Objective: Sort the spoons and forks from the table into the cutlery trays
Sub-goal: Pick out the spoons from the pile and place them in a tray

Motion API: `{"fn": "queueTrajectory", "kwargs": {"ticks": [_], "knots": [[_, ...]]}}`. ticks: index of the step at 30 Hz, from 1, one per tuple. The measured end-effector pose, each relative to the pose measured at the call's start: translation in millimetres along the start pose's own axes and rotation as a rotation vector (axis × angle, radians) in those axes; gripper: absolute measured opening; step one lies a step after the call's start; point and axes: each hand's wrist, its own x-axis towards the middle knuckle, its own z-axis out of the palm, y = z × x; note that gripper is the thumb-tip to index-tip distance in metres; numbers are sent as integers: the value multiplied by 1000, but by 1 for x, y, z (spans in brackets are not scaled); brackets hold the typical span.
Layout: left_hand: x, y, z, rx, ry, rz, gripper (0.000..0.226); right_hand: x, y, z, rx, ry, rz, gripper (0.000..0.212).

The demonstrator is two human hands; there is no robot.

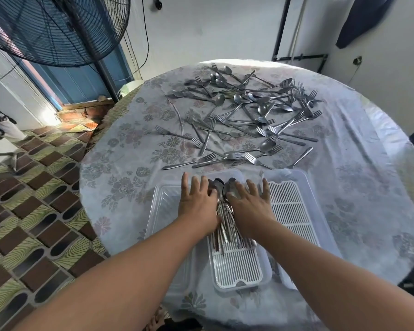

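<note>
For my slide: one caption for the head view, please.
Both hands press steel spoons into the clear plastic tray.

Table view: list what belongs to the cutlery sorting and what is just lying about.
Part of the job:
- loose forks and spoons
- spoons in the middle tray
- right tray
- left tray
- left hand, right hand

Just there:
- standing fan
- flowered tablecloth

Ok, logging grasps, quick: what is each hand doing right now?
Left hand: open, fingers spread, pressing on the spoons in the middle tray.
Right hand: open, fingers spread, pressing on the same spoons.
</note>
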Motion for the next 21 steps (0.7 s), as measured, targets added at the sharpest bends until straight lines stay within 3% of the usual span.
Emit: {"fn": "queueTrajectory", "kwargs": {"ticks": [4,9,15,19,21], "knots": [[10,-6,2,-109,0,-115,90,11,4,2,-44,38,28,85],[4,3,7,-142,95,42,79,15,3,4,-11,85,76,82],[7,10,10,-94,-22,32,89,15,4,1,74,86,123,66],[11,13,11,-110,-58,-15,102,14,6,-3,68,39,127,95],[12,16,14,-110,-96,-45,109,15,6,-4,70,20,125,99]]}}
